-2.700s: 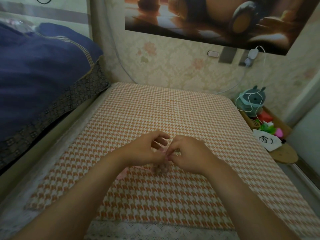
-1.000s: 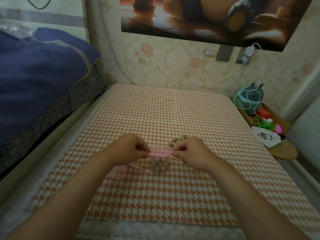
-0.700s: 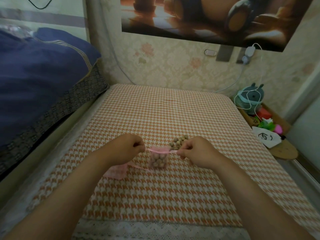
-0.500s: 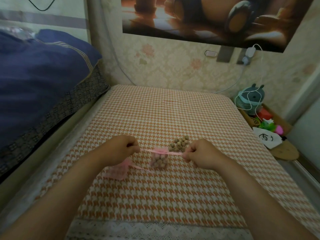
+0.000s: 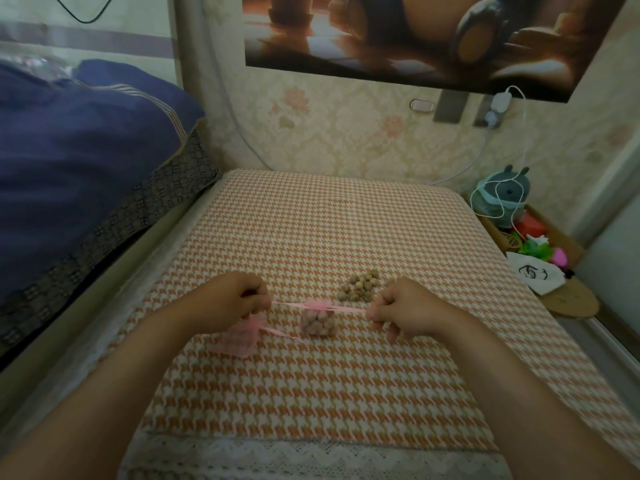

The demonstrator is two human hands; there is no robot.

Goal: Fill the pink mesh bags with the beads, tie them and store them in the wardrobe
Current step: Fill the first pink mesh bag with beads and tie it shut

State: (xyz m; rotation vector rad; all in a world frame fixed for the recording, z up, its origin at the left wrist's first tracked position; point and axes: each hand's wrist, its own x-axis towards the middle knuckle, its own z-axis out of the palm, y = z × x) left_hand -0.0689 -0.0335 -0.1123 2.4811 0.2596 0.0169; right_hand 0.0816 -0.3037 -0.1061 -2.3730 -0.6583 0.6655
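Pink ribbon runs taut between the person's two hands, above an orange-and-white houndstooth cloth. The left hand is clenched, its curled fingers and thumb pinching the ribbon's left end. The right hand is curled the same way and grips the right end, with its lower fingers tucked under the palm.

Midway between the hands, apart from both, sits the filled pink mesh bag. Its neck is gathered tight on the ribbon and its body is bulging with brown beads. Whether its base rests on the cloth or hangs just above it cannot be told.

A second pink mesh bag lies flat just below the left hand, its upper edge partly covered by that hand. Its own thin ribbon trails right towards the filled bag. A small heap of loose beads lies on the cloth beyond the filled bag, just beside the right hand's knuckles.

The ribbon ends vanish inside the fists, so how much is held is hidden. Both forearms are cut off by the lower edge of the view.
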